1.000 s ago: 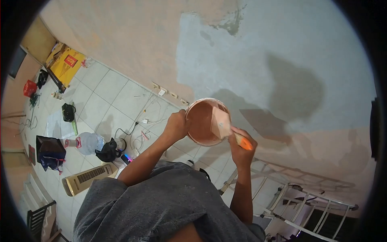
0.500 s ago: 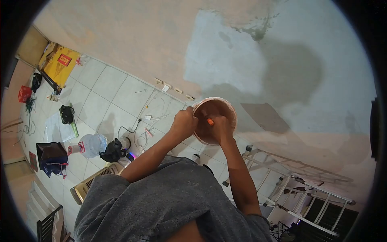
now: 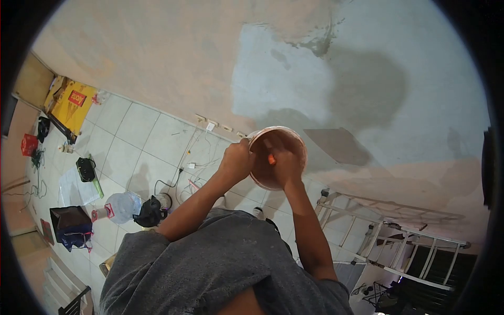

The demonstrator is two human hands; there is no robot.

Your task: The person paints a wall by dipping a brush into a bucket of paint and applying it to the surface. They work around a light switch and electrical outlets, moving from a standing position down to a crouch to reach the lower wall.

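A round bucket (image 3: 262, 177), pinkish-brown inside with a pale smeared rim, is held up in front of my chest. My left hand (image 3: 237, 160) is closed on its left rim. Down inside the bucket, my right hand (image 3: 287, 168) is wrapped around a tool with an orange handle (image 3: 271, 159). The working end of that tool is hidden, and I cannot tell its kind. Behind the bucket rises the wall, where a pale grey-blue coated patch (image 3: 283, 84) borders a peach-coloured area.
At right, a metal ladder (image 3: 409, 244) stands near the wall. On the tiled floor (image 3: 144, 126) at left are a large clear water bottle (image 3: 123, 208), a dark bag (image 3: 72, 226), a black-and-green tool (image 3: 86, 170) and loose cables. White sockets (image 3: 211, 126) line the wall's base.
The view has shifted slightly, so the wall patch and sockets sit a little further left. Both hands stay at the bucket, the right one still inside it.
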